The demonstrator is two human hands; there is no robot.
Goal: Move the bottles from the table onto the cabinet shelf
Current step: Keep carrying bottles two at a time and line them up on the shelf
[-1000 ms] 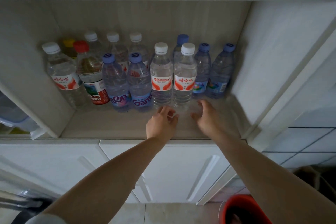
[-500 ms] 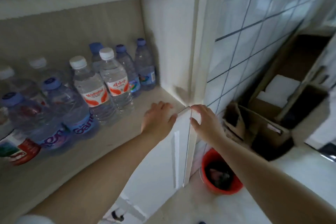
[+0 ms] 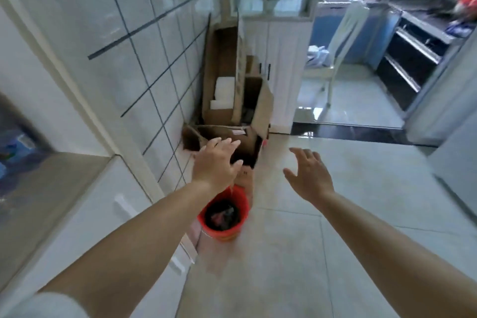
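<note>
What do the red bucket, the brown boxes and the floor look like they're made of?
Red bucket: likely plastic, uniform colour with a thin smooth rim. Brown boxes: cardboard, matte with bent flaps. Floor: glossy pale tile, grout lines and reflections showing.

I am seeing 2 of my hands, the left hand (image 3: 215, 162) at 11 o'clock and the right hand (image 3: 308, 175) at 1 o'clock, both empty; 1 red bucket (image 3: 224, 214) at 6 o'clock; 1 blurred bottle (image 3: 15, 147) at 9 o'clock.

a home: tiled wall (image 3: 144, 41), cardboard boxes (image 3: 232, 100), kitchen counter (image 3: 423, 23) beyond the doorway.
</note>
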